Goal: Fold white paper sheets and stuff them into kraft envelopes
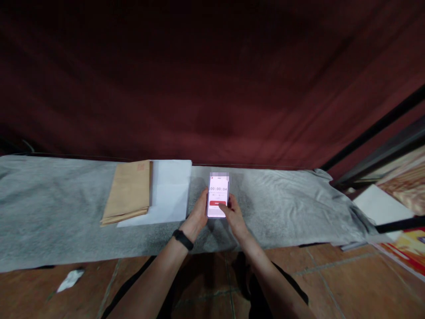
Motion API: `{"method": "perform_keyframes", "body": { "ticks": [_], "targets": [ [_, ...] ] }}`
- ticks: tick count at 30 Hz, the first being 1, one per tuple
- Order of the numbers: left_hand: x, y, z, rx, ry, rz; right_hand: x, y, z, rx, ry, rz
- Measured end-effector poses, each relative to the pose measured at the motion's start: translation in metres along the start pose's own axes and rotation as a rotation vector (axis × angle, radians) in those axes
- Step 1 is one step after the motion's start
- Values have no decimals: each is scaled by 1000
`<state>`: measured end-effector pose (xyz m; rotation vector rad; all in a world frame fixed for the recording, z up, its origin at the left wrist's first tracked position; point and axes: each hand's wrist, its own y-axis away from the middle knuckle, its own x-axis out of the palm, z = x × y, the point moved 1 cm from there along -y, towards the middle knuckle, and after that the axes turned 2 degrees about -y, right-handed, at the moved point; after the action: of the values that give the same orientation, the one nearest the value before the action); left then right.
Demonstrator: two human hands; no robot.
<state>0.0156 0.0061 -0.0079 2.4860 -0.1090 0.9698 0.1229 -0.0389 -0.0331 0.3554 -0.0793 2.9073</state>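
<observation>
A lit smartphone (218, 195) is held upright between my two hands over the grey cloth. Its screen reads 00:00:04 above a red button. My left hand (198, 212) grips the phone's left edge, with a black band on that wrist. On the opposite edge, the fingers of my right hand (236, 216) wrap round the phone, and the thumb lies on the screen at the red button. To the left, a stack of brown paper envelopes (128, 190) rests partly over white paper sheets (170, 190).
The grey cloth (285, 208) covers a long, low surface before a dark red curtain (212, 110). Black bars (378, 126) stand at the right, near a white flat piece (381, 206) and colourful printed material (410, 248). A crumpled tissue (70, 280) lies on the tiled floor (341, 274).
</observation>
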Motion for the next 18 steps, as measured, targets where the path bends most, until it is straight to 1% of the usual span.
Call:
{"method": "perform_keyframes", "body": {
  "ticks": [9, 18],
  "targets": [
    [0, 0, -1, 26, -37, 2, 2, 3, 5, 18, -13, -24],
    [0, -1, -1, 22, -32, -1, 2, 3, 11, 43, -31, -6]
  ]
}}
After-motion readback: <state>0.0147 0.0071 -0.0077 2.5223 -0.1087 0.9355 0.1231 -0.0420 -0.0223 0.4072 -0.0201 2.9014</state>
